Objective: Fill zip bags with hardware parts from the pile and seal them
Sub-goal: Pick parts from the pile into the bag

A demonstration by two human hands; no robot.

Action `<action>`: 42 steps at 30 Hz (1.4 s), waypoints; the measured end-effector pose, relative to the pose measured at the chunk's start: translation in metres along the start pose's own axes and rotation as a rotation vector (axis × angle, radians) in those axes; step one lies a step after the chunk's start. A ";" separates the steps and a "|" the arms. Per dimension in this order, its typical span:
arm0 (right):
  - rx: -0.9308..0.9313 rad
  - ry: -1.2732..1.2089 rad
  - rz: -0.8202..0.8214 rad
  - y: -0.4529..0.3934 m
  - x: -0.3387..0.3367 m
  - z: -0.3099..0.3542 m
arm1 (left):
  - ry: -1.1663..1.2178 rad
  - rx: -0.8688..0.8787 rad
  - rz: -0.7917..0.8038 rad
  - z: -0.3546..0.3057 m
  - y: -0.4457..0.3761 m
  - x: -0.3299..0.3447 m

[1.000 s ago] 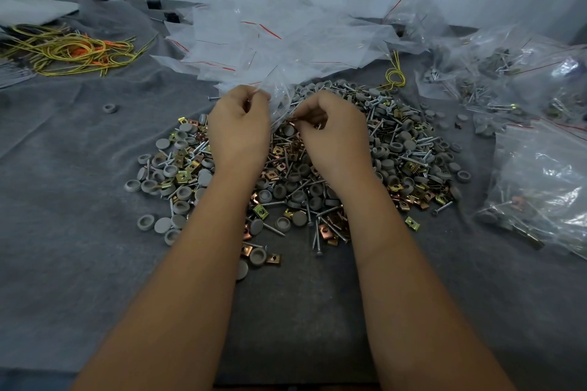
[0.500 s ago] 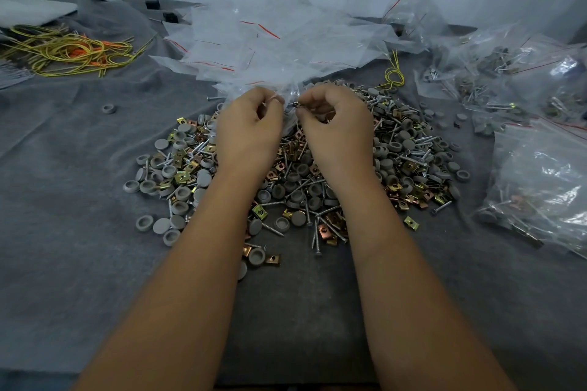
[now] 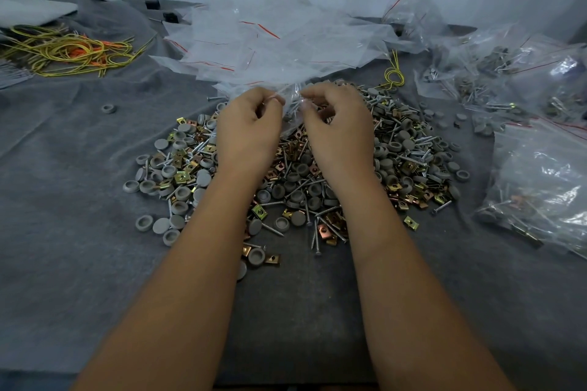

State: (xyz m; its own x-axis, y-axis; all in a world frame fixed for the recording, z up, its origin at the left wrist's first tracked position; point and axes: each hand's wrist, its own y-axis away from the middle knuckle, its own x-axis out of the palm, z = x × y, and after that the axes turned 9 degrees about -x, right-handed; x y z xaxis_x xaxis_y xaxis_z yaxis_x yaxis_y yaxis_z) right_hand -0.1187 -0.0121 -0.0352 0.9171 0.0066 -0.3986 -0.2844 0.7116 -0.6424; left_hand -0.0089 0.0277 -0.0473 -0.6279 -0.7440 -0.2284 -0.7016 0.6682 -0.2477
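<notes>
Table (image 3: 79, 263), grey cloth cover: bare cloth nearest, under both forearms and out to the left.
Pile of hardware parts (image 3: 295, 184): grey caps, screws, brass clips, lying directly beneath both hands.
Left hand (image 3: 249, 130) and right hand (image 3: 338, 133): close together, each pinching the top edge of one clear zip bag (image 3: 290, 108), which hangs between them holding screws.
Filled bags (image 3: 540, 178): right of the right hand.
Empty bags (image 3: 270, 44): heaped just beyond the fingertips.
Yellow wire bundle (image 3: 66, 52): far left.
</notes>
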 end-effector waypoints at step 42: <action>-0.167 0.359 0.430 0.002 0.008 -0.003 | 0.112 -0.102 -0.106 -0.006 -0.001 -0.004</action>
State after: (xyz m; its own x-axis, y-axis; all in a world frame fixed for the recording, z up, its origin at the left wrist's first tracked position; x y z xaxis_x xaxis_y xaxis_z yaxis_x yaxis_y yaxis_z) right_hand -0.1131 -0.0124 -0.0414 0.5656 0.0108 -0.8246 -0.6772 0.5768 -0.4569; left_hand -0.0075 0.0297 -0.0408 -0.5786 -0.8096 -0.0984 -0.7926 0.5867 -0.1662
